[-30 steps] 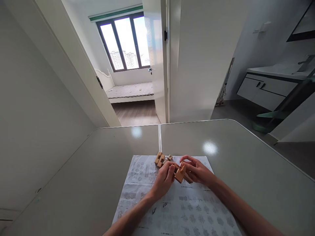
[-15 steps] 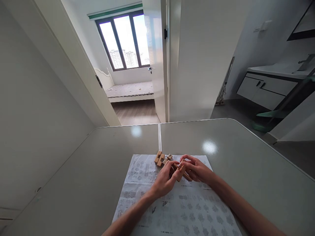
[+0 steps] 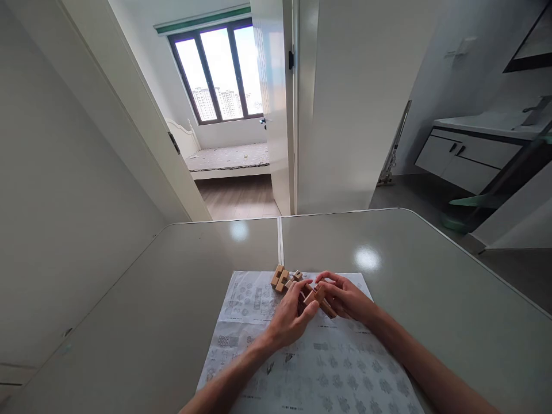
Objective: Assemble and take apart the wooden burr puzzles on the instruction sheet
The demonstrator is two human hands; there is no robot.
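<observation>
Spread wider than a second ago, the left hand (image 3: 292, 318) curves half-open around wooden pieces (image 3: 309, 298) pinched by the right hand (image 3: 346, 297) near the printed sheet's (image 3: 297, 371) far edge, where one-sided support could let them slip.

As I see this person, the left forearm (image 3: 230, 374) and the right forearm (image 3: 420, 351) are bare and reach forward, slanting toward each other. The left hand (image 3: 290, 317) holds its index finger (image 3: 301, 286) and thumb (image 3: 309, 313) well spread; the right hand (image 3: 345, 296), very near, has its fingers (image 3: 331, 279) bent inward.
</observation>
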